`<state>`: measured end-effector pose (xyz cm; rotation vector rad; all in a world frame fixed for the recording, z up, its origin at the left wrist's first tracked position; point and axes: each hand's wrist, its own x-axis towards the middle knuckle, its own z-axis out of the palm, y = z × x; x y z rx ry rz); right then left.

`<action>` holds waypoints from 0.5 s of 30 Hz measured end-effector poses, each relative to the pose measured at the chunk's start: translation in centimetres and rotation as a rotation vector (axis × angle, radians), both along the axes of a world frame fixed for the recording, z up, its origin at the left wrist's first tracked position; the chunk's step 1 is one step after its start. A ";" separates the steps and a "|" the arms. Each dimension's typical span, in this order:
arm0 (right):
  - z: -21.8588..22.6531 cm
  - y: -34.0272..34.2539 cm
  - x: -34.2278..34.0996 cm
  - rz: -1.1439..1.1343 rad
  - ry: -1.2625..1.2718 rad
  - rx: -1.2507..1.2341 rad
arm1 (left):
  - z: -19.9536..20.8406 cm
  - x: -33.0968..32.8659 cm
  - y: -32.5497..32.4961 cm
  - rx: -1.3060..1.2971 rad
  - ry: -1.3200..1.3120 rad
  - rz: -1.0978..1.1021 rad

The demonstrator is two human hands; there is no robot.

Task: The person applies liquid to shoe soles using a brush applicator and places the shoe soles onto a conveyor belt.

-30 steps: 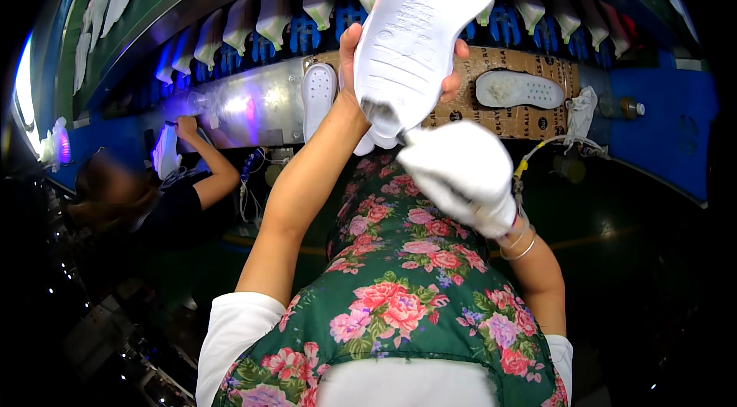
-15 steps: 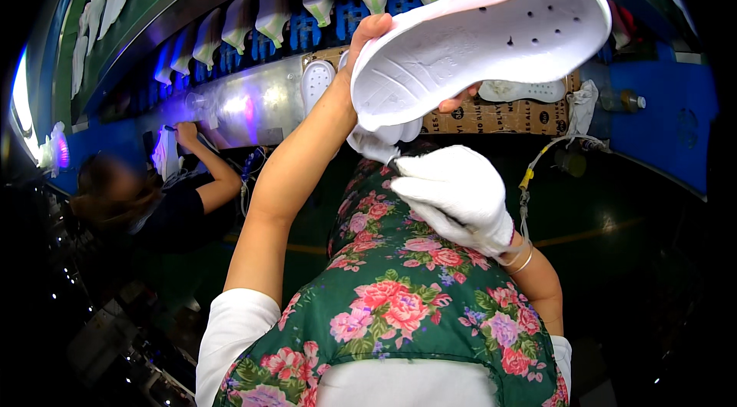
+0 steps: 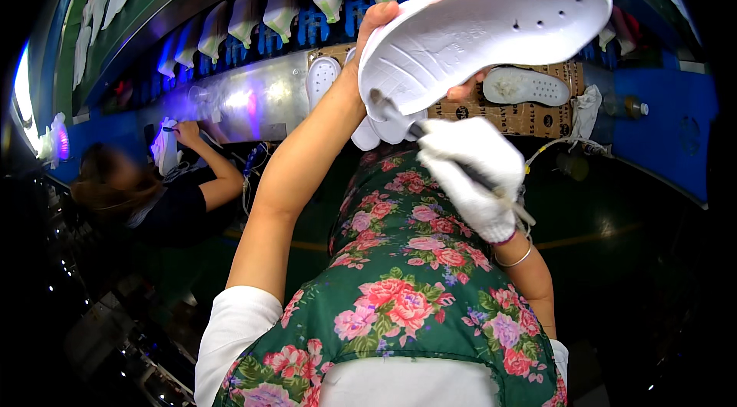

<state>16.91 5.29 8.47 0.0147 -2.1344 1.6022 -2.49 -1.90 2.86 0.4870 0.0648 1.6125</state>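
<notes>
A large white shoe sole (image 3: 472,42) with a raised rim and several small holes at its wide end is tilted in front of me. My bare left hand (image 3: 376,27) grips it by its left edge, with fingertips showing past its lower side and the rest of the fingers hidden behind it. In my white-gloved right hand (image 3: 480,169) is a dark-handled brush (image 3: 393,117). Its blurred bristles are at the near, heel end of the sole, against or just over the inner surface.
Cardboard (image 3: 549,119) covers part of the metal bench (image 3: 284,100); a greyish sole (image 3: 526,87) and white soles (image 3: 323,78) lie there. Shoe uppers on lasts (image 3: 282,8) hang in a row behind. A bottle (image 3: 633,107) and white cloth (image 3: 586,111) are at right. Another person (image 3: 165,184) works at left.
My right hand has turned and moved slightly right, bringing the brush up from below the sole to its heel end. The sole has shifted a little. The hanging lasts have moved slightly right.
</notes>
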 end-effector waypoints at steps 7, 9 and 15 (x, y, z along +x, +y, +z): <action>-0.5 0.0 -0.1 -0.029 -0.074 -0.075 | -0.1 0.4 -0.5 -0.050 -0.059 0.044; -0.3 -0.4 -0.1 0.088 -0.107 0.003 | -0.2 0.4 -0.9 -0.209 -0.009 0.149; 0.8 2.0 -0.5 -0.097 -0.126 -0.114 | -1.3 1.1 -1.9 -0.281 -0.068 0.150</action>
